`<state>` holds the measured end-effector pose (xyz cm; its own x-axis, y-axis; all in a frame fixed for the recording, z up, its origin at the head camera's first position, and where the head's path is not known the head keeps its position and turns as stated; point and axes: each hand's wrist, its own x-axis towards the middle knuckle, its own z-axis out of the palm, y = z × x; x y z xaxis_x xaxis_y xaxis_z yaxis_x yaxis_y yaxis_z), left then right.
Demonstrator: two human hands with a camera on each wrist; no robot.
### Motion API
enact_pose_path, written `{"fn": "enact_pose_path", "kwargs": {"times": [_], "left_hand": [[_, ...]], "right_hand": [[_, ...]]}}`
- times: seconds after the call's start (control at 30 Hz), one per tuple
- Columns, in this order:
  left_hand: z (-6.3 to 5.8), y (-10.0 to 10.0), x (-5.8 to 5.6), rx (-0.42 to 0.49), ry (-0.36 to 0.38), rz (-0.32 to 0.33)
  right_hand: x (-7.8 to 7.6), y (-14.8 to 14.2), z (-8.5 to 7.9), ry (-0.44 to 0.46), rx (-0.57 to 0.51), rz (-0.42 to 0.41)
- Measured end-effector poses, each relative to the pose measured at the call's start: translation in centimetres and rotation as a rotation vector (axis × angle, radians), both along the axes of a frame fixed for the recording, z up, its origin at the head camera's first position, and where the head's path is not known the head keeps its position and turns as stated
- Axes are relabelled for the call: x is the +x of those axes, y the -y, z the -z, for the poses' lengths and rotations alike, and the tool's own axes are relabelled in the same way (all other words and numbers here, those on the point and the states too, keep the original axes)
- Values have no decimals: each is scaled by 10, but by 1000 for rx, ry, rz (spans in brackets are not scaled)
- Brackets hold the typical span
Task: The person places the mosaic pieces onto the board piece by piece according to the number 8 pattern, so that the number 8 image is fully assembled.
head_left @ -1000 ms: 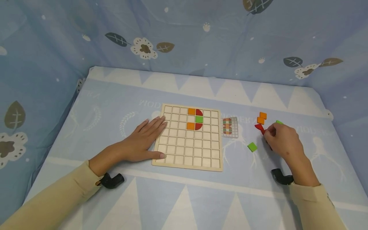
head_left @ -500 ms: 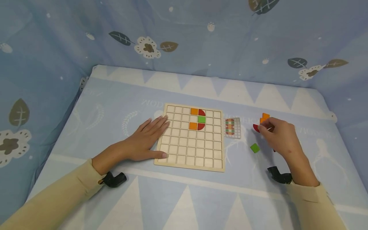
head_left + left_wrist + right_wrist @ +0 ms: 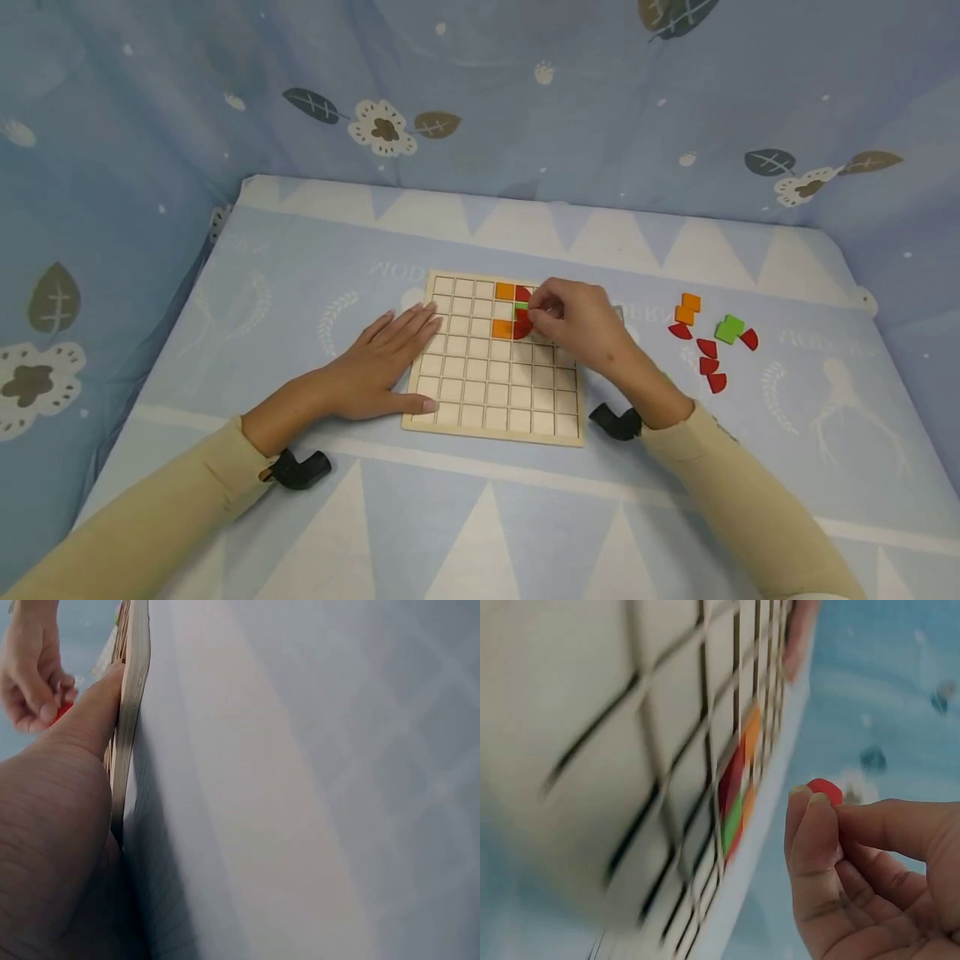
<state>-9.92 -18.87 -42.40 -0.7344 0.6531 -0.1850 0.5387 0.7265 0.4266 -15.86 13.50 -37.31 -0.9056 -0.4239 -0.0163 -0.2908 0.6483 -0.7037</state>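
Around the wooden grid board [image 3: 487, 432], leaving broad tablecloth [image 3: 225, 333] on the left and along the near side, with plenty of surface reaching out beyond the border. Over to the right, well apart from that border, spotting two touching orange squares [image 3: 691, 302], two touching green squares [image 3: 727, 331] and five loose red wedges [image 3: 708, 366]. Hemming it all in with blue curtain [image 3: 487, 75] at the back and both sides, showing printed leaves [image 3: 311, 104]; spreading pale triangles [image 3: 457, 533] across the cloth below. Up in the board's far rows, glowing with two orange tiles [image 3: 502, 329] beside red ones and a green tile [image 3: 732, 820]. Now resting the left hand [image 3: 367, 367] flat on the left border, stretching fingers straight, angling the thumb wide toward the near corner. And above those rows, pinching a small red piece [image 3: 826, 791] between thumb and fingertips of the right hand [image 3: 581, 321], hovering just off the board.
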Motion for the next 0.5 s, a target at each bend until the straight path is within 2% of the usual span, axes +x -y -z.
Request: {"fn": "enact_pose_path", "kwargs": {"times": [0.1,0.27,0.4,0.5], "left_hand": [[1,1,0,3,3,-4],[3,2,0,-13,13,-18],[4,1,0,-2,4,-18],[3,1,0,13,-10,-12]], "right_hand": [[-6,24,4,49,-4,-77],[-20,49,9,85,53,-142],[-24,57,16,85,89,-177],[-24,59,21,46,130,-185]]}}
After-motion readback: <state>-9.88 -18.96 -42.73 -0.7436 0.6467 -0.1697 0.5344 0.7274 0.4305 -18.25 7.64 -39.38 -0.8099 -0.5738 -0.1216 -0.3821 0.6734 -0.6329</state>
